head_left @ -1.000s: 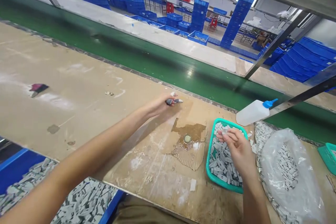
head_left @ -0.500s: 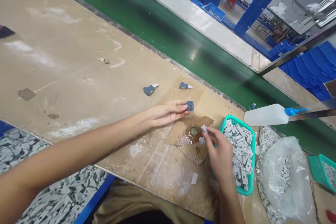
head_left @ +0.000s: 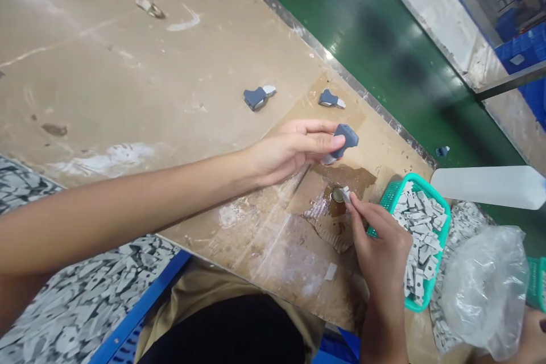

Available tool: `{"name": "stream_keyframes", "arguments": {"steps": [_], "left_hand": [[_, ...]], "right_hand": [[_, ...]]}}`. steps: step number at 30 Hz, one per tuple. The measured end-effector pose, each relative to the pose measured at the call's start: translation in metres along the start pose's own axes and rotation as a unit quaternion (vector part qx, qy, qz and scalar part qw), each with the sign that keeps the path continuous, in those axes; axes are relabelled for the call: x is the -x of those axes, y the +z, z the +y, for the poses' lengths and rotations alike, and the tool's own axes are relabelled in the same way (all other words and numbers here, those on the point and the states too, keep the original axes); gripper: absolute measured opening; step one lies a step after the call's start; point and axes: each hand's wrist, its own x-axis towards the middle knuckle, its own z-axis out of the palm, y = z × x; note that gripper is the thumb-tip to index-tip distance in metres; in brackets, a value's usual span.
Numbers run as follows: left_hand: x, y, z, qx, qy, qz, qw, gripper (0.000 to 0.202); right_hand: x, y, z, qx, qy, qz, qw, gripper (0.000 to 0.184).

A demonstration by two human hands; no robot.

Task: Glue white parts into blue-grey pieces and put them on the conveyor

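My left hand (head_left: 294,148) pinches a small blue-grey plastic part (head_left: 344,139) above the brown cardboard sheet (head_left: 298,250). My right hand (head_left: 377,244) holds a small light-grey piece (head_left: 346,194) between its fingertips, its tip at a little round glue cap (head_left: 337,195) in a wet brown patch. Two finished blue-grey parts lie farther back on the bench, one (head_left: 258,96) to the left and one (head_left: 330,99) to the right.
A teal basket (head_left: 443,239) of grey pieces stands right of my right hand. A white squeeze bottle (head_left: 486,186) lies behind it. A clear plastic bag (head_left: 482,290) sits at the right. A blue bin (head_left: 140,310) of grey pieces is at bottom left. A green conveyor belt (head_left: 384,40) runs behind the bench.
The view has tilted down and closer. My left hand set a part on the bench, then lifted another blue-grey part. My right hand moved from the basket to the glue cap with a grey piece.
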Motion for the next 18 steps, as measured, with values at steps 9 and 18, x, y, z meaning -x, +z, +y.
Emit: {"name": "stream_keyframes", "arguments": {"steps": [9, 18], "left_hand": [[0.0025, -0.0027, -0.0038, -0.068, -0.025, -0.006, 0.997, 0.038], [0.0015, -0.0029, -0.0098, -0.080, -0.024, -0.007, 0.997, 0.040]], "right_hand": [[-0.0009, 0.0025, -0.0030, 0.060, -0.031, -0.020, 0.997, 0.019], [-0.0028, 0.0032, -0.0041, 0.073, -0.036, -0.024, 0.996, 0.019]]}}
